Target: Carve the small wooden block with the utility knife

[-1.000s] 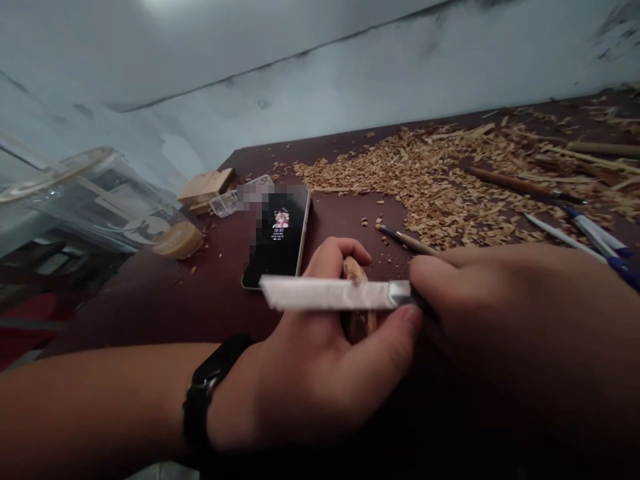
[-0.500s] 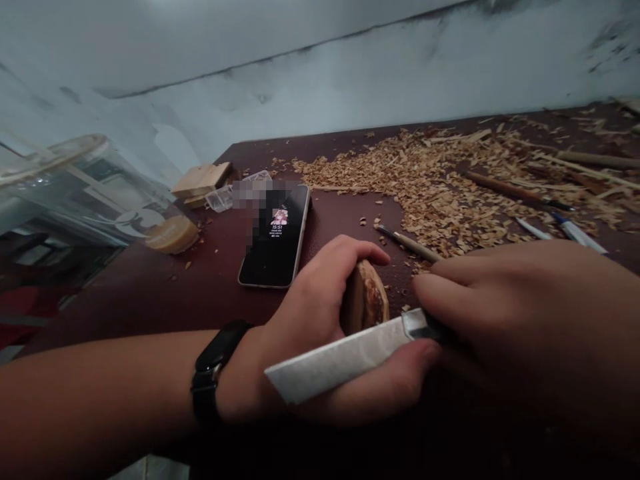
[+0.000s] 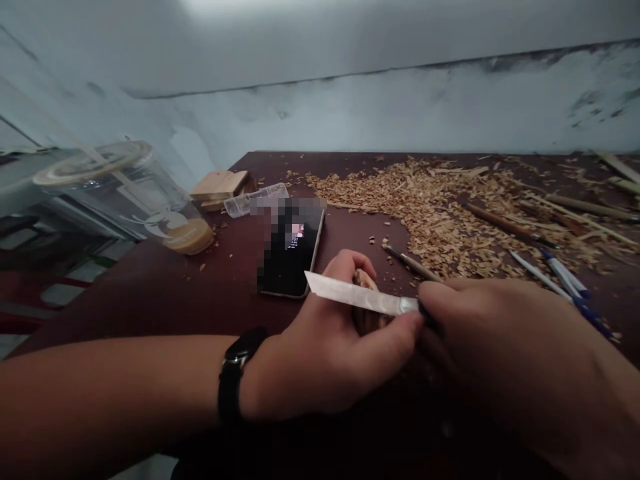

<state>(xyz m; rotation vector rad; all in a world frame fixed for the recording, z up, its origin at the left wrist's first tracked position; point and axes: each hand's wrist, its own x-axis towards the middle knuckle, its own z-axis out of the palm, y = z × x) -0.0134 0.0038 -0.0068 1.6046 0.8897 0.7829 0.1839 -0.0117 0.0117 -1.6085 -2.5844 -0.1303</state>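
Observation:
My left hand (image 3: 330, 340), with a black band on its wrist, is wrapped round a small piece of carved wood (image 3: 367, 280). Most of that wood is hidden behind my fingers and the blade. In my right hand (image 3: 500, 353) is a knife (image 3: 355, 297) with a flat, angled-tip metal blade. The blade points left and crosses in front of the wood and my left hand. I cannot tell whether its edge touches the wood. My left thumb reaches toward the base of the blade, close to my right fingers.
A phone (image 3: 285, 267) lies beyond my left hand. Farther left stand a plastic cup (image 3: 150, 207) with a straw, wooden blocks (image 3: 220, 183) and a clear plastic case (image 3: 257, 200). Wood shavings (image 3: 440, 227) cover the right side, with carving tools (image 3: 505, 223) and pens (image 3: 565, 273) among them.
The blade has swung up, its tip rising from below my left wrist area to above the hand. The wood has turned and shows less. The whole view has shifted slightly.

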